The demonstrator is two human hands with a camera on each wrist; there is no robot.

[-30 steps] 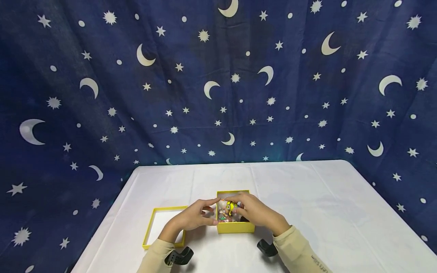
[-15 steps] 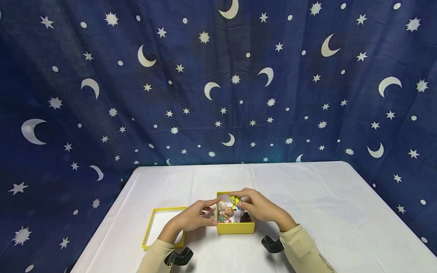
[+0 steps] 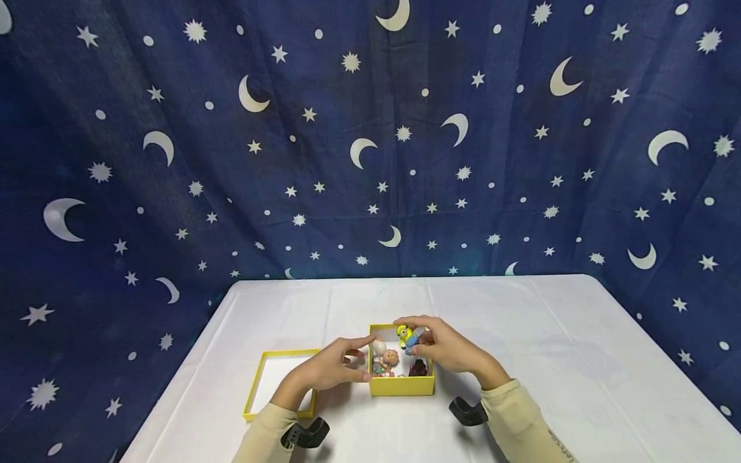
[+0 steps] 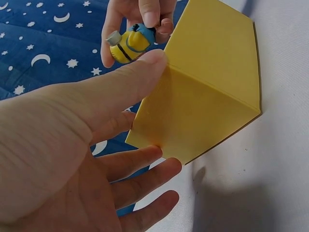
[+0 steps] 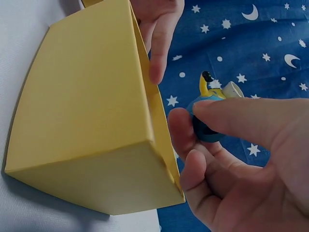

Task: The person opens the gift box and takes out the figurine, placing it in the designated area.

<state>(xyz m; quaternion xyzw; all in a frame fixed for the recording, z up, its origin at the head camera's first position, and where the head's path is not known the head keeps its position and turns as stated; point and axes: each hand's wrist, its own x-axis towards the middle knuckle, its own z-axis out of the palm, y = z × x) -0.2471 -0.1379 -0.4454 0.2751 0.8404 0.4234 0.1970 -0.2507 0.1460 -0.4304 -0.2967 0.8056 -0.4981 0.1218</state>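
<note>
My right hand (image 3: pixel 450 346) pinches a small yellow-and-blue Minion figure (image 3: pixel 407 339) between thumb and fingers, over the right part of an open yellow box (image 3: pixel 401 386). In the right wrist view, the figure (image 5: pixel 207 117) shows its blue overalls and a grey goggle. My left hand (image 3: pixel 330 364) holds the box at its left side. The left wrist view shows that thumb (image 4: pixel 153 59) at the box's edge, with the fingers spread along the wall. Inside the box, a peach-coloured figure (image 3: pixel 390 357) and other small figures lie at the left, and a dark figure (image 3: pixel 418 368) at the right.
A yellow-rimmed lid (image 3: pixel 258 384) lies with its white inside up on the white-covered table (image 3: pixel 538 360), left of the box and partly behind the left forearm. A blue curtain (image 3: pixel 324 161) with stars and moons hangs behind the table.
My right hand has lifted the Minion figure from among the other figures and moved it up and right. The dark figure has come into view. My left hand stays at the box.
</note>
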